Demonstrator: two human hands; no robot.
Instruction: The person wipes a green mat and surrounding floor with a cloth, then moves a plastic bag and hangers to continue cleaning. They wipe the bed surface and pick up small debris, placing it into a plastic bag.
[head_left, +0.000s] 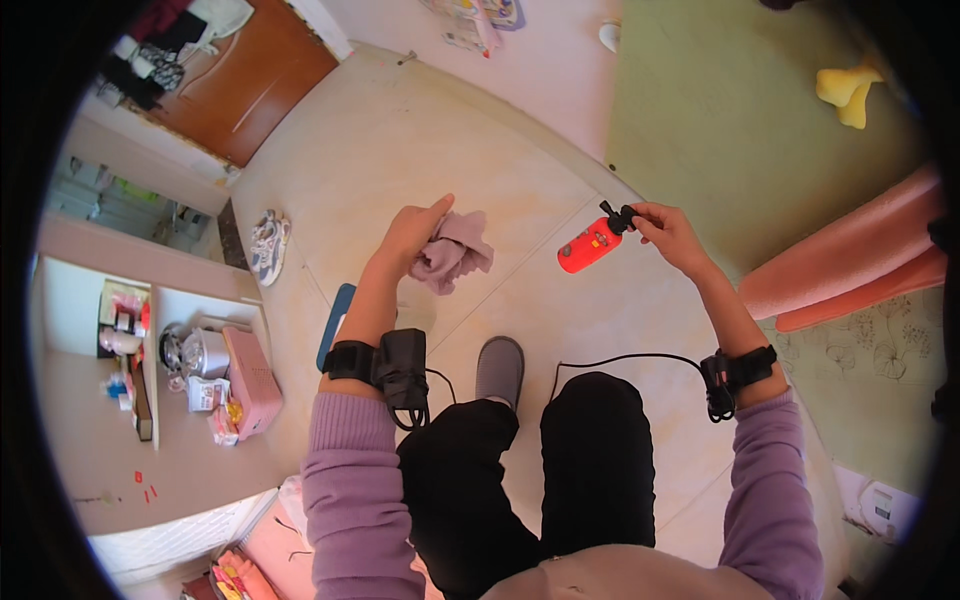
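Seen from above, a person's lap fills the lower middle: black trousers [560, 470], one grey slipper [499, 370] on the pale tiled floor [420, 150], and purple knitted sleeves [350, 480] rising on either side. Each wrist wears a black strap with a small black box and a trailing cable.

The left hand [412, 235] is closed around a crumpled mauve cloth [455, 252], thumb raised, the fabric bunched and hanging from the fingers. The right hand [668, 232] pinches the black cap end of a small red bottle-shaped object [590, 246], which hangs tilted in the air between the two hands, its red body pointing toward the cloth. Cloth and red object are near each other but apart.

Judging from this, wiping the red object well would call for a firmer hold on its body rather than on the cap alone, and for opening a flat patch of cloth so that it wraps the surface.

Farther off, to the left, a white tabletop [90, 460] carries a pink box [252, 380], a metal pot and small packets. A pair of patterned sneakers [268, 243] lies on the floor near a brown wooden door [250, 85]. To the right sit a pink rolled cushion [850, 265], a green mat [740, 120] and a yellow soft toy [848, 92].
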